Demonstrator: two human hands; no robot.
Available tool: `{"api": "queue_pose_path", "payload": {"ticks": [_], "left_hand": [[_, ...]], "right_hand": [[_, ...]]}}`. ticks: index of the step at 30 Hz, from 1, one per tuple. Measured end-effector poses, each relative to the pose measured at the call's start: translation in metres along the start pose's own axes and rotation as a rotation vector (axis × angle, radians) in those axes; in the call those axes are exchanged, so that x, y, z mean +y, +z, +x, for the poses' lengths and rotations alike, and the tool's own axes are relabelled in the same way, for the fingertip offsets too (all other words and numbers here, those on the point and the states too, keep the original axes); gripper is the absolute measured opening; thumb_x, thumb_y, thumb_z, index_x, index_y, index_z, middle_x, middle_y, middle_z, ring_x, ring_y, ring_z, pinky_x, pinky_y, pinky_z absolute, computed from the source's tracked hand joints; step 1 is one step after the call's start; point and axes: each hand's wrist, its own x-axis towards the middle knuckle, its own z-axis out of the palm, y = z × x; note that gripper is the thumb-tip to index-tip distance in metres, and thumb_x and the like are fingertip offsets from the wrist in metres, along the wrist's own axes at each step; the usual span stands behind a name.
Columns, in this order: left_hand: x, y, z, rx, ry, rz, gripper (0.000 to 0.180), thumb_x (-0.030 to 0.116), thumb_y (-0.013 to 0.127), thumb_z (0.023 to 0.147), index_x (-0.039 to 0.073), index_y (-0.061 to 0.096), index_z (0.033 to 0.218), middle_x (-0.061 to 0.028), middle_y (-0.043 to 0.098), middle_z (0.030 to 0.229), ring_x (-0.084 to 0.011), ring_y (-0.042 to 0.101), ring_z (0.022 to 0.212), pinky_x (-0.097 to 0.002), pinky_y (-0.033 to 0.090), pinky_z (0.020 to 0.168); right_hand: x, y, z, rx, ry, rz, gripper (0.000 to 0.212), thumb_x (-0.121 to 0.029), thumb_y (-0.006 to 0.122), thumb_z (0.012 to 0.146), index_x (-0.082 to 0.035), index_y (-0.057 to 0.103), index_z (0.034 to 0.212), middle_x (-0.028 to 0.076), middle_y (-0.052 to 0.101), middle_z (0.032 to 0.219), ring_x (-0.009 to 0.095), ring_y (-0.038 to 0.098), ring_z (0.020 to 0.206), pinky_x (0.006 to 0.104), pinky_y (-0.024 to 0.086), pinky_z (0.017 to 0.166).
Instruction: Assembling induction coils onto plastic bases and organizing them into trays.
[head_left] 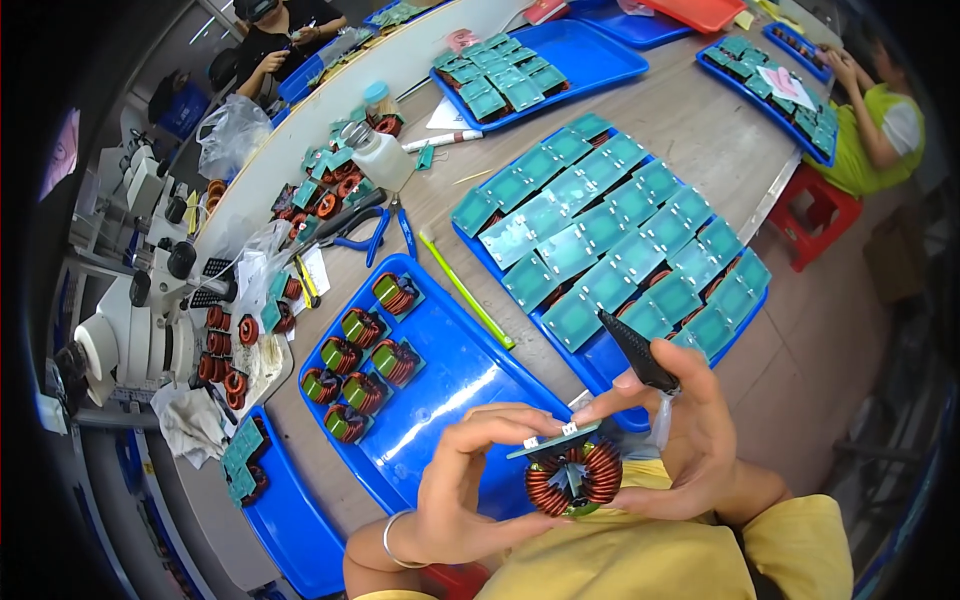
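Copper-wound coil on a green board, pinched between both hands.

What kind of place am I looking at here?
Most likely an electronics assembly workshop. Blue trays on a long bench hold copper-wound coils and green boards, a microscope stands at the left, and both hands hold a coil.

Glossy copper wire wraps the coil; the blue tray looks like smooth, shiny plastic.
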Motion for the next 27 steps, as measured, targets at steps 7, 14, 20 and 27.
{"api": "queue_pose_path", "payload": {"ticks": [7, 14, 20, 27], "left_hand": [[0.004, 0.000, -0.001, 0.037, -0.089, -0.132, 0.082, -0.002, 0.080, 0.055, 0.003, 0.033, 0.122, -0.0184, 0.053, 0.108, -0.0275, 0.053, 0.102, -0.0375, 0.042, 0.088], [0.002, 0.002, -0.003, 0.025, -0.140, -0.259, 0.081, -0.004, 0.079, 0.055, 0.003, 0.033, 0.122, -0.0177, 0.051, 0.110, -0.0273, 0.051, 0.105, -0.0383, 0.042, 0.089], [0.000, 0.005, -0.005, 0.022, -0.175, -0.384, 0.075, -0.001, 0.077, 0.063, 0.000, 0.034, 0.125, -0.0168, 0.047, 0.118, -0.0285, 0.049, 0.110, -0.0394, 0.037, 0.096], [-0.001, 0.000, 0.000, 0.018, -0.129, 0.200, 0.066, 0.010, 0.081, 0.058, -0.002, 0.047, 0.114, -0.0159, 0.056, 0.106, -0.0285, 0.055, 0.095, -0.0341, 0.044, 0.081]], "right_hand": [[-0.017, 0.001, -0.001, -0.016, -0.006, -0.297, 0.105, 0.000, 0.081, 0.056, -0.001, 0.014, 0.137, 0.012, 0.035, 0.120, 0.029, 0.056, 0.100, 0.0382, 0.050, 0.081], [-0.015, 0.011, 0.000, 0.146, -0.099, -0.266, 0.086, -0.009, 0.082, 0.059, 0.006, 0.033, 0.128, 0.017, 0.044, 0.116, 0.022, 0.053, 0.101, 0.0277, 0.044, 0.081], [-0.021, 0.004, 0.007, 0.014, -0.075, -0.371, 0.106, -0.009, 0.085, 0.055, 0.003, 0.017, 0.135, 0.016, 0.036, 0.116, 0.026, 0.059, 0.093, 0.0324, 0.051, 0.077], [-0.010, 0.006, 0.016, -0.055, -0.193, -0.518, 0.095, -0.011, 0.083, 0.060, 0.003, 0.023, 0.133, 0.017, 0.040, 0.114, 0.027, 0.059, 0.094, 0.0325, 0.048, 0.080]]}}
